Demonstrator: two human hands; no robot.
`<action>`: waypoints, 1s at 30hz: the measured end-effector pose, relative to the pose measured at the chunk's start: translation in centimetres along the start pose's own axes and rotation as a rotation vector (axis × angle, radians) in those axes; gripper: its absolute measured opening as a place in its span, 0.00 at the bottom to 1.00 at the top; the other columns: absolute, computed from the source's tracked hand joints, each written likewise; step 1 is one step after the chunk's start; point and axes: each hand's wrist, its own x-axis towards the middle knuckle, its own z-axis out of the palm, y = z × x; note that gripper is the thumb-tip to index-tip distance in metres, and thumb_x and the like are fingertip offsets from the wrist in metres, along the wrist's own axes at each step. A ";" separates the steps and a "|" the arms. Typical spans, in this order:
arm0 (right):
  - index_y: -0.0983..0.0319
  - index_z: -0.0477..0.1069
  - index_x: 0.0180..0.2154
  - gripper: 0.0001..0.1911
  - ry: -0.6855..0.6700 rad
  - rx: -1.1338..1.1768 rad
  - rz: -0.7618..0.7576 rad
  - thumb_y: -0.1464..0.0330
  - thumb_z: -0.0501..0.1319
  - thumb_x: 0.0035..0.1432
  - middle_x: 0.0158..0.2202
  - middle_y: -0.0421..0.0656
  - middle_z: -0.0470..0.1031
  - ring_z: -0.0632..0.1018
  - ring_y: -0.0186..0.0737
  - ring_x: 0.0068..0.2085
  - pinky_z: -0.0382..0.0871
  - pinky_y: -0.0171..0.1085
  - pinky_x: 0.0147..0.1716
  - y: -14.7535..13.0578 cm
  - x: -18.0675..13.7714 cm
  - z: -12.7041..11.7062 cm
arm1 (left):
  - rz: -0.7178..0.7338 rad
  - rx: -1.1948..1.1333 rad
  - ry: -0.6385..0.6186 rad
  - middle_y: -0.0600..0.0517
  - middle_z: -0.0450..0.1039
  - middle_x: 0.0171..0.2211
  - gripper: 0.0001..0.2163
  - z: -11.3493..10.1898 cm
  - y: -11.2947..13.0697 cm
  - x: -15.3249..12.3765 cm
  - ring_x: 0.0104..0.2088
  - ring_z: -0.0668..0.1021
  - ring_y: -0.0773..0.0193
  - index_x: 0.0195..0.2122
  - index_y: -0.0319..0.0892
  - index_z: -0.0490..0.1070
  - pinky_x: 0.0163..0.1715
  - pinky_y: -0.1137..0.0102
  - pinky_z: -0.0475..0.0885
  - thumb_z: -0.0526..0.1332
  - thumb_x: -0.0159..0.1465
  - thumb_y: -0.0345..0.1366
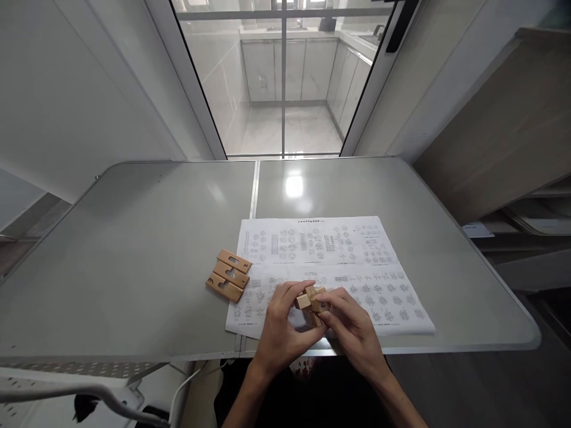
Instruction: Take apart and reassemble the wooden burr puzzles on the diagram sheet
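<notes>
Near the table's front edge, both my hands are closed around a small wooden interlocking puzzle (304, 301) made of crossed blocks. My left hand (285, 327) spans it from the left, fingertips on top and thumb underneath. On the other side, my right hand (354, 330) pinches a block of it between thumb and fingers. Part of the puzzle is covered by the fingers. Beneath lies a printed instruction sheet (383, 249) with rows of small diagrams. Left of my hands, three flat wooden pieces (228, 274) with cut-out slots and numbers lie side by side, partly over the sheet's edge.
The grey folding table (178, 238) has a metal seam (254, 190) across it. A glass door (285, 77) stands behind it. To the right is a wooden shelf unit (504, 125); a cable (187, 380) hangs below the front left edge.
</notes>
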 end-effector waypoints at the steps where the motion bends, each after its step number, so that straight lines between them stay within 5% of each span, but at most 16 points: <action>1: 0.49 0.80 0.54 0.12 0.004 0.003 0.002 0.64 0.62 0.73 0.45 0.44 0.78 0.80 0.48 0.47 0.75 0.44 0.47 0.0 0.0 0.0 | -0.003 0.013 0.002 0.48 0.77 0.53 0.29 0.0 0.0 0.0 0.53 0.78 0.52 0.61 0.51 0.72 0.55 0.58 0.75 0.74 0.59 0.29; 14: 0.52 0.75 0.58 0.15 0.142 0.026 0.102 0.57 0.58 0.76 0.45 0.44 0.73 0.77 0.46 0.46 0.76 0.42 0.46 -0.2 0.2 0.4 | -0.122 -0.118 -0.039 0.48 0.81 0.55 0.31 -0.2 0.0 -0.2 0.52 0.82 0.52 0.62 0.50 0.73 0.54 0.59 0.78 0.77 0.57 0.35; 30: 0.55 0.70 0.51 0.12 0.034 0.063 0.173 0.56 0.58 0.76 0.41 0.42 0.75 0.77 0.44 0.40 0.75 0.41 0.45 0.3 0.2 0.6 | -0.058 -0.206 -0.082 0.49 0.76 0.54 0.31 -1.3 0.2 0.2 0.52 0.79 0.52 0.59 0.51 0.75 0.53 0.61 0.76 0.80 0.55 0.37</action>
